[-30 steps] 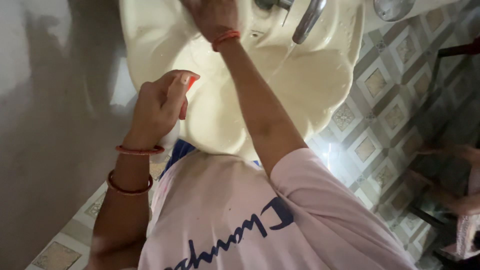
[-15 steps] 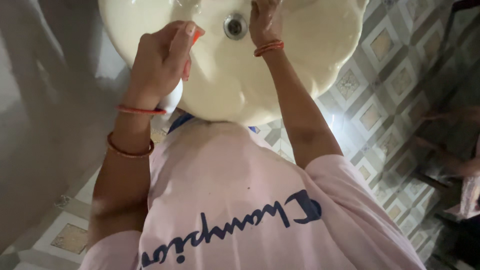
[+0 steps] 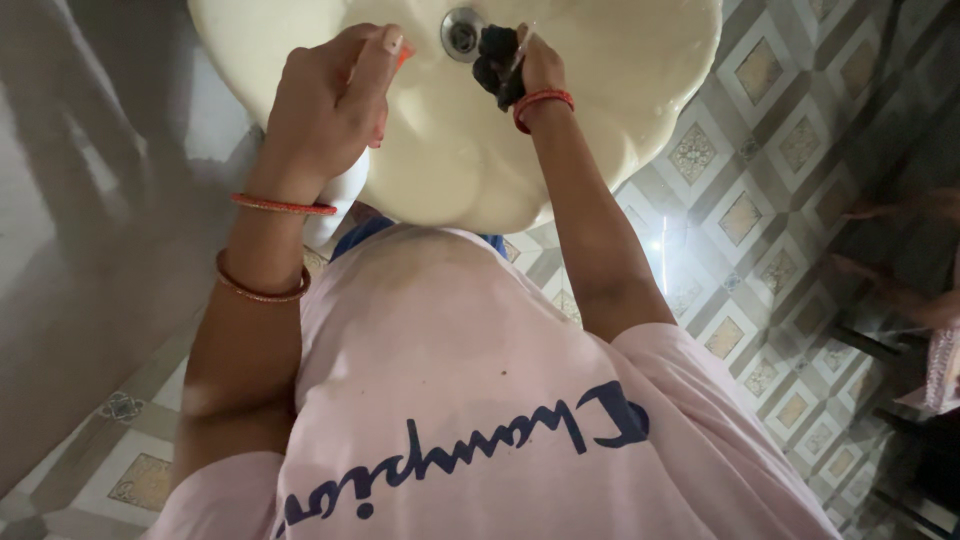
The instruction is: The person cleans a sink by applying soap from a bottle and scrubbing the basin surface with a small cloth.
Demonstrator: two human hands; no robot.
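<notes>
tiled washroom floor, patterned; cream basin with metal drain. left hand: closed around a white spray bottle, forefinger on its orange trigger; likely light, smooth plastic, slippery when wet, best gripped at the neck. right hand: pinching a dark scrub pad against the basin beside the drain; looks soft, squashy, wet; how tightly, cannot tell
</notes>
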